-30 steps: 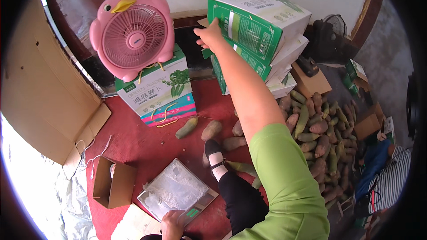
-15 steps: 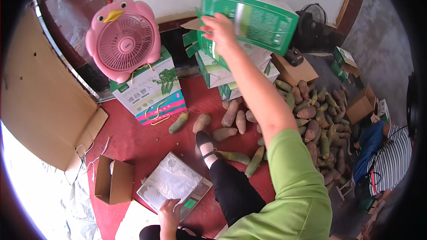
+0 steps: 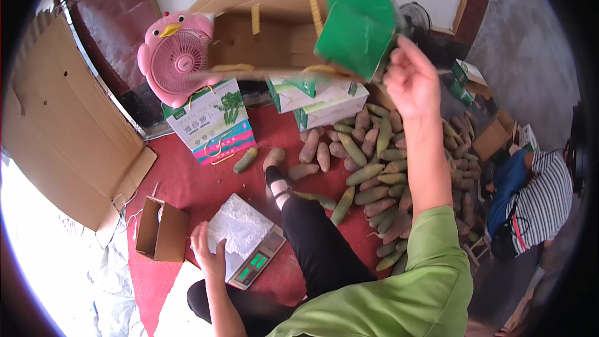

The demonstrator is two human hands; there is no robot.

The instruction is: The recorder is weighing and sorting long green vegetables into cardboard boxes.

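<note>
Right hand [image 3: 413, 81], raised above the heap of sweet potatoes [image 3: 380, 168], grips the edge of a green-and-brown cardboard box [image 3: 299, 37], fingers curled round it, so that the box hangs in the air above the stacked white boxes [image 3: 318, 100]. Left hand [image 3: 209, 256] rests on the near corner of the scale [image 3: 246, 243], fingers together; beside the scale stands a small open carton [image 3: 162, 229], and beyond it a pink fan [image 3: 175, 56].
</note>
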